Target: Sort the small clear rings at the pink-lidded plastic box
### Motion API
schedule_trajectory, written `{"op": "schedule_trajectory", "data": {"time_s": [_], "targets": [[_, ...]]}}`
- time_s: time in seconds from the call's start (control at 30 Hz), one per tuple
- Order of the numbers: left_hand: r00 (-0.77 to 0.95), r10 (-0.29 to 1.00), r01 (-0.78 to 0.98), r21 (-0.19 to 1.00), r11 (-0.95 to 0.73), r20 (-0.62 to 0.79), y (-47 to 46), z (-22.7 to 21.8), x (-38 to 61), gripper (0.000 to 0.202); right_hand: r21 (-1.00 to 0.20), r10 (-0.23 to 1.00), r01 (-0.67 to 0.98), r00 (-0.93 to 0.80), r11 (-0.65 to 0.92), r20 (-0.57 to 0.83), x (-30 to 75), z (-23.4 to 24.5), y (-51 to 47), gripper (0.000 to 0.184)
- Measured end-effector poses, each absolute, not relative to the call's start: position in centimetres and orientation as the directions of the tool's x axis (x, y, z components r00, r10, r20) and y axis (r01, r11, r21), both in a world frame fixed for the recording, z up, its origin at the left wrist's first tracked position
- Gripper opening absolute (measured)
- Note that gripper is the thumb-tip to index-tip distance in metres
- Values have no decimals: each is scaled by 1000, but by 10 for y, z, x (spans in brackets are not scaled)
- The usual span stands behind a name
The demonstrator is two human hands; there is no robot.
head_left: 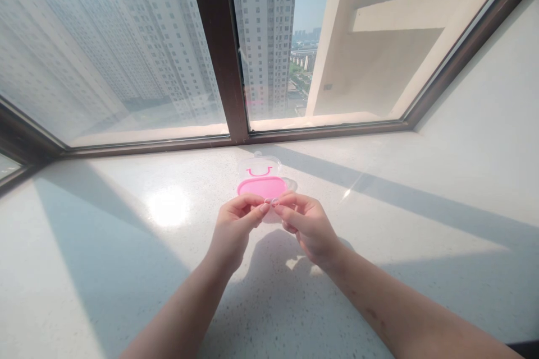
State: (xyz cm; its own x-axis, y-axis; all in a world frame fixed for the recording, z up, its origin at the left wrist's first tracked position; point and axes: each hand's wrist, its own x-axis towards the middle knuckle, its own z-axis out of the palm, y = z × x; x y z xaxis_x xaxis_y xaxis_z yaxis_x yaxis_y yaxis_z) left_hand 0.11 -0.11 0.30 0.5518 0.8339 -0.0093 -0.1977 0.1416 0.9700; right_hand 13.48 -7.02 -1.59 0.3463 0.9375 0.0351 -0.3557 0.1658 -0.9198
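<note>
A small pink case (261, 185) with a clear lid lies open on the white stone windowsill (126, 247); the raised lid shows a pink U-shaped mark. My left hand (234, 227) and my right hand (307, 223) meet just in front of the case, above the sill. The fingertips of both hands are pinched together on a tiny clear thing that I cannot name. Both thumbs and forefingers touch at the near edge of the case.
A big window with a dark brown frame (217, 50) runs along the back of the sill, with tower blocks outside. A white wall (497, 112) closes the right side. Sunlight and frame shadows cross the sill.
</note>
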Motion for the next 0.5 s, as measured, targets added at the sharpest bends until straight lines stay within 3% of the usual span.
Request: {"op": "schedule_trajectory", "data": {"time_s": [0.5], "targets": [[559, 829, -183, 974, 136, -11, -1, 1, 0, 9, -929, 927, -335, 374, 159, 24, 136, -14, -70, 11]]}}
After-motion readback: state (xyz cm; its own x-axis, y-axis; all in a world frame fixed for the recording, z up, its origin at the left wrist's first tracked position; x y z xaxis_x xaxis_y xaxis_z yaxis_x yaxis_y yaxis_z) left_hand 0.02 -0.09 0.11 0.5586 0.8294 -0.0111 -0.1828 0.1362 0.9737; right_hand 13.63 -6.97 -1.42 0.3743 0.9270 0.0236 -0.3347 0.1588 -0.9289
